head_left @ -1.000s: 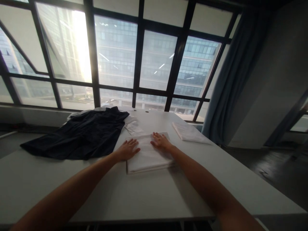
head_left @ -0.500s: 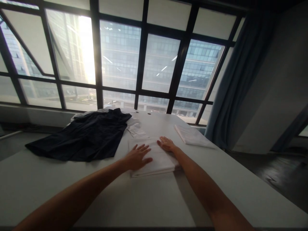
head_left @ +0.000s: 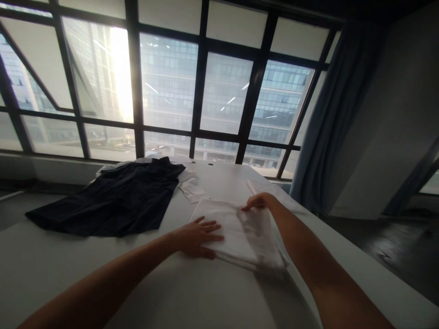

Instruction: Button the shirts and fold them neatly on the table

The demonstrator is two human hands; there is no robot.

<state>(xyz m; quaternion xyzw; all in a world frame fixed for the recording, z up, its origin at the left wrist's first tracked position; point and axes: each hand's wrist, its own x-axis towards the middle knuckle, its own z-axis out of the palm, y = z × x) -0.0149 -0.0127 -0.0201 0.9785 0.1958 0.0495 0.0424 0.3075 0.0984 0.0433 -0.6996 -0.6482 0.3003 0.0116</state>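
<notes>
A folded white cloth, several layers thick, lies on the table in front of me. My left hand rests flat on its left part with the fingers spread. At its far right edge, my right hand has its fingers curled in and pinches the fabric; the fingertips are partly hidden. The right side of the cloth sits in the shadow of my right arm and looks slightly skewed.
The white table runs toward the windows. To the left lies a dark navy garment over white fabric. Another folded white cloth lies beyond my right hand. A blue curtain hangs past the table's right edge.
My right hand has gone from lying flat to gripping the far right edge. The folded cloth has shifted right and turned slightly. My left hand stays flat on it, slightly lower.
</notes>
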